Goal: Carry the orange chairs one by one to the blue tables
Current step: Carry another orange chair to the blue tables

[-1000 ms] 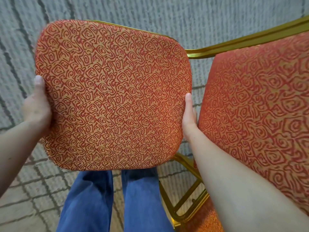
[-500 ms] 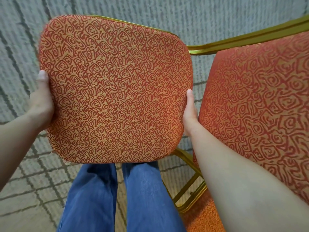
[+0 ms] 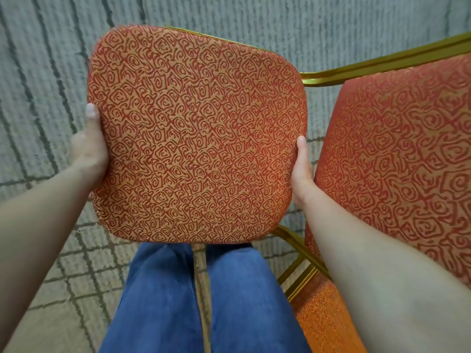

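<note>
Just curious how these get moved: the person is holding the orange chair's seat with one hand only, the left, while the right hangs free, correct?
Not quite. The head view shows both hands gripping the seat: the left hand on its left edge and the right hand on its right edge. The rest stands: it is the orange chair's seat that is held.

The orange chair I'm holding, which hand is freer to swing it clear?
Left, probably. The left hand has only open carpet beside it; the right hand is squeezed between the held chair and a second chair.
</note>
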A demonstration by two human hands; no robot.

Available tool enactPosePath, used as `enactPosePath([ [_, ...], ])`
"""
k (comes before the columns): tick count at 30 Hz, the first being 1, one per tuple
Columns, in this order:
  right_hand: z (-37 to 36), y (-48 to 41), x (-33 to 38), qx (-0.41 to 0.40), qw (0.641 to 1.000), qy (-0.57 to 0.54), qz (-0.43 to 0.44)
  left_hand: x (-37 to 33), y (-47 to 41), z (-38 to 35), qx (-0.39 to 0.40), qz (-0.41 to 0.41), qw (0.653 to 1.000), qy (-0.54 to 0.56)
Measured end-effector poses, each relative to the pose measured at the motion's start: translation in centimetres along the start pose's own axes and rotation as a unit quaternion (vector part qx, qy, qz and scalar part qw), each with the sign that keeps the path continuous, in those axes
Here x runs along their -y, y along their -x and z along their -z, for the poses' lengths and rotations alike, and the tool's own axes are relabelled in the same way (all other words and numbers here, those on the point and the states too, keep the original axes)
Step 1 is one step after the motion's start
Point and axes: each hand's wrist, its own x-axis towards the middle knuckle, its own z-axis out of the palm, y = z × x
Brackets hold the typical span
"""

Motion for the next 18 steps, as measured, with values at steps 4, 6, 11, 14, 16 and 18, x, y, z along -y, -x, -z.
enactPosePath([
  [4, 0.1, 4.9, 3.3, 0.002, 0.999, 0.0, 0.033, -1.9, 2.9, 4.2, 0.0, -0.007, 0.999, 0.031],
  [6, 0.5, 7.2, 4.6, 0.0, 0.999, 0.002, 0.048, -3.0, 4.6, 6.4, -0.001, -0.014, 0.999, 0.048],
  [11, 1.1, 13.1, 5.7, 0.01, 0.997, 0.024, 0.068, -4.1, 8.9, 12.2, 0.001, -0.017, 0.998, 0.059],
  [14, 1.5, 15.9, 5.8, 0.012, 0.997, 0.042, 0.066, -3.6, 10.0, 14.3, -0.011, -0.016, 0.998, 0.057],
  [16, 1.3, 17.8, 6.2, 0.017, 0.996, 0.052, 0.074, -3.1, 10.3, 15.6, -0.011, -0.02, 0.998, 0.052],
  [18, 1.0, 19.5, 6.6, -0.002, 0.994, 0.066, 0.089, -2.7, 10.3, 16.8, -0.01, -0.024, 0.999, 0.043],
])
